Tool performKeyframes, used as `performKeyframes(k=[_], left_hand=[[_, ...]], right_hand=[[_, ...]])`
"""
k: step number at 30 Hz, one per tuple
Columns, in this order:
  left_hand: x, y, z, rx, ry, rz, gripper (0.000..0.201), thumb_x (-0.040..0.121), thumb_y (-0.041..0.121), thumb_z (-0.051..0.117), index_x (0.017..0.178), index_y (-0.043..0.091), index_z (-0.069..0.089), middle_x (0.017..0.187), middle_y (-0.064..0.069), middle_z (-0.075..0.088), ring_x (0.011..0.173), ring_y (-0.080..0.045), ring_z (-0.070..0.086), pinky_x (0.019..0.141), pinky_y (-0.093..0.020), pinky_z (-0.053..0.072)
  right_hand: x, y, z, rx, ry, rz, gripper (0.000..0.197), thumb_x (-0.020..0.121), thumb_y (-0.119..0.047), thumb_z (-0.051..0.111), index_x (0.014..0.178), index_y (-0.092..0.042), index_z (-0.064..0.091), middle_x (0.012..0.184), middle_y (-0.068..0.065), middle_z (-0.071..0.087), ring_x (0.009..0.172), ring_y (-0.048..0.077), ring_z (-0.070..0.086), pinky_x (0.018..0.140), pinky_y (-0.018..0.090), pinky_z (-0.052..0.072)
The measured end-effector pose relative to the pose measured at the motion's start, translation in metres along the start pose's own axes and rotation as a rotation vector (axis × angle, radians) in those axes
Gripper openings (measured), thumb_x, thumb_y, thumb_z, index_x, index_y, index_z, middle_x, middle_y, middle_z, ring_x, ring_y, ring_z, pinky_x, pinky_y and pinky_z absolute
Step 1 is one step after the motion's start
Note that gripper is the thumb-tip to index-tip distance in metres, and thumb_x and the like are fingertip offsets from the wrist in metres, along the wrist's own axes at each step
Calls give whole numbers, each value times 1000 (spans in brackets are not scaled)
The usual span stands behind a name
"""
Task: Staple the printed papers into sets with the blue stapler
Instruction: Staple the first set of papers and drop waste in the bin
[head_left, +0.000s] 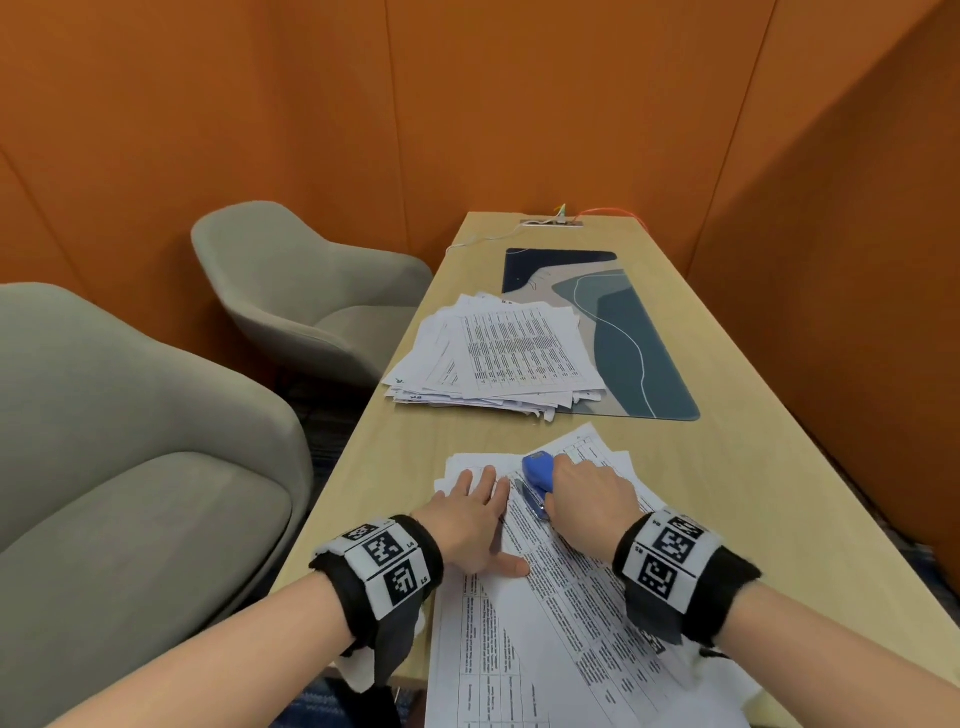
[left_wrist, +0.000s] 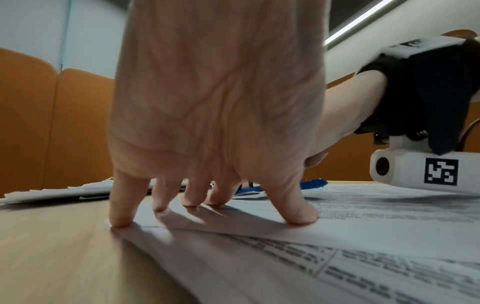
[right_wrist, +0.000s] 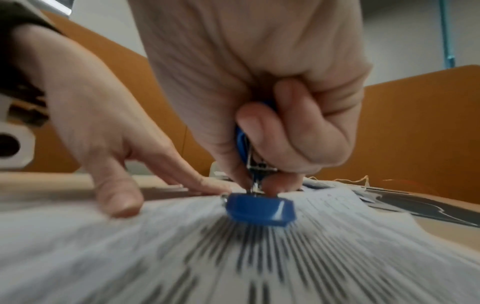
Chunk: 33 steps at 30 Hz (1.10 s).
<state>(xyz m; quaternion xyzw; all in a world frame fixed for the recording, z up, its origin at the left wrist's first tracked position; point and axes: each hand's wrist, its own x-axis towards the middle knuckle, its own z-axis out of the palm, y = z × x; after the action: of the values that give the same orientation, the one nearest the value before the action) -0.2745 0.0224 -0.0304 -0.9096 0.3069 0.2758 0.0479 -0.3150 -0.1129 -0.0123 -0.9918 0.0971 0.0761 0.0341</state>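
Observation:
Printed papers (head_left: 550, 597) lie spread at the table's near edge. My left hand (head_left: 475, 499) presses flat on their left part, fingertips (left_wrist: 122, 222) spread on the sheets (left_wrist: 337, 236). Just to its right, my right hand (head_left: 589, 491) grips the blue stapler (head_left: 537, 467), fingers curled round its body (right_wrist: 241, 142). The stapler's blue end (right_wrist: 259, 210) rests on the top sheet (right_wrist: 182, 257), near the papers' far corner. A bit of the stapler (left_wrist: 311, 183) shows behind my left fingers. Farther up the table lies a second, untidy stack of printed papers (head_left: 504, 358).
A patterned desk mat (head_left: 639, 338) lies under and right of the far stack. Two grey armchairs (head_left: 130, 441) stand left of the wooden table (head_left: 395, 457). Orange walls close in behind and on the right; cables (head_left: 602, 212) run from a socket at the far end.

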Motion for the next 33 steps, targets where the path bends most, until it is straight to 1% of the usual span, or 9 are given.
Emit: performKeyframes(k=[3,5,8,11,16,20,26,30,33], left_hand=[[1,-2,-3,-12,-17,-7,105,86,64,49,151,12,-15,158,-7,-21,147,-31,-14,120,-48,9],[1,-1,-7,-2,-25,-21,108,85,65,51,150,11,-16,158,-10,-23,145,-33,-18,120,-49,6],[4,7,-8,-58,-33,-73,112,83,72,45,149,7,-19,155,-15,-27,145,-34,-20,119,-49,3],[10,16,-2,-62,-25,-126,121,75,82,40,148,7,-21,156,-13,-27,145,-32,-20,118,-50,0],[19,14,8,-49,12,-131,132,66,89,43,145,10,-26,153,-10,-33,143,-28,-26,118,-48,-7],[23,14,11,-47,8,-144,132,65,89,44,145,11,-28,152,-8,-36,142,-27,-29,117,-48,-10],[27,15,11,-50,-2,-182,133,64,88,46,146,11,-26,153,-8,-34,143,-27,-27,118,-48,-9],[26,16,11,-70,7,-184,134,64,88,47,146,11,-25,154,-8,-33,143,-27,-27,117,-49,-9],[24,15,9,-85,14,-174,134,64,88,46,147,11,-25,154,-7,-32,144,-26,-26,117,-48,-9]], right_hand=[[-2,6,5,92,-54,13,33,99,-28,39,127,-9,38,120,13,57,108,31,57,72,31,37],[1,15,6,249,-165,14,47,97,-40,42,131,-9,35,128,15,48,106,32,55,76,35,41],[-1,27,0,313,-262,-21,55,93,-49,46,131,-9,38,123,11,47,83,23,50,65,29,43],[-7,31,1,183,-198,-64,48,97,-49,39,125,-10,40,120,11,57,86,22,46,74,31,38],[-10,28,7,207,-151,-62,40,100,-42,31,121,-9,39,107,12,60,85,26,50,72,34,37],[-14,20,12,101,-57,-47,34,101,-39,26,119,-11,37,112,12,62,100,32,60,71,34,35],[-10,10,11,46,-51,-58,20,102,-27,30,109,-10,37,113,12,61,102,33,60,69,35,36],[3,5,9,71,-42,-18,29,102,-28,30,119,-6,38,115,14,61,105,33,60,70,34,35],[18,-1,4,54,-66,-25,32,102,-26,32,124,-5,39,122,15,56,111,34,56,76,36,37]])
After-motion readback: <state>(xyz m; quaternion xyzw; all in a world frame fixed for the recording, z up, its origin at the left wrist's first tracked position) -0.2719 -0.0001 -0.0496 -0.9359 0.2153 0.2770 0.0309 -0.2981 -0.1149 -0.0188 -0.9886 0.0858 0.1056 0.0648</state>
